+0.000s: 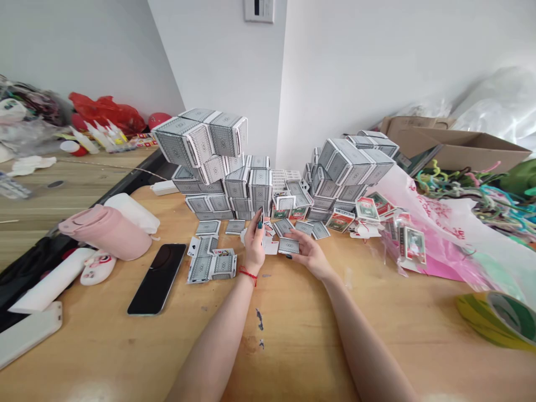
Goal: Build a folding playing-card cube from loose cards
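My left hand (255, 241) is raised on its edge over the wooden table (293, 335), fingers pinched on a small playing card held upright. My right hand (305, 249) lies palm up beside it, holding a grey-backed card (288, 245) flat on its fingers. Loose grey-backed cards (234, 226) lie around both hands. A folded card piece (213, 266) sits just left of my left wrist. Behind the hands stand two stacks of cubes made from cards, one on the left (213, 162) and one on the right (347, 167).
A black phone (158, 277) lies at the left, by a pink container (106, 231) and white rolls (50, 285). Card packs (412, 244) lie on a pink plastic bag (444, 245) at right. A cardboard box (456, 148) and tape roll (502, 321) are further right.
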{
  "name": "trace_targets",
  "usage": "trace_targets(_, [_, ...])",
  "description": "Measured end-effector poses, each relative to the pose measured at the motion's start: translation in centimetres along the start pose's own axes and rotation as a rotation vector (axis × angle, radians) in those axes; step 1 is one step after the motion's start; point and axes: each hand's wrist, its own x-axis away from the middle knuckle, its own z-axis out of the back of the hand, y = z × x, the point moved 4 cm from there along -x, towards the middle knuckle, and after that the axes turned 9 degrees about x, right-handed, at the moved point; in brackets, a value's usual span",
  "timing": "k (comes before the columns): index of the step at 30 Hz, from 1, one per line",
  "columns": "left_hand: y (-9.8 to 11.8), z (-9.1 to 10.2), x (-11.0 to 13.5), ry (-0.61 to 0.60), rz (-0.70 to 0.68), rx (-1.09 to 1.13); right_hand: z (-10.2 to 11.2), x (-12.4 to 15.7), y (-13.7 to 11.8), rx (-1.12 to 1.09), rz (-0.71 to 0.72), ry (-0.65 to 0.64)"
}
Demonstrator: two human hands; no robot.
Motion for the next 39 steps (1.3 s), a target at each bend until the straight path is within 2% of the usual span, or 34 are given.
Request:
trace_targets(6, [0.6, -0.1, 0.1, -0.030, -0.051, -0.055, -0.1, 0.2, -0.2, -0.035, -0.005, -0.073])
trace_targets(23, [1.2, -1.0, 0.6, -0.084, -0.032, -0.082, -0.5, 0.5, -0.6, -0.027, -0.040, -0.132])
trace_targets(35, [0.5, -1.5, 0.8, -0.058, 0.030, 0.040, -1.0, 0.5, -0.3, -0.028, -0.066, -0.132])
trace_targets(39, [0.2, -1.4, 0.7, 0.036, 0.068, 0.113, -1.2, 0.4, -0.3, -0.038, -0.067, -0.110])
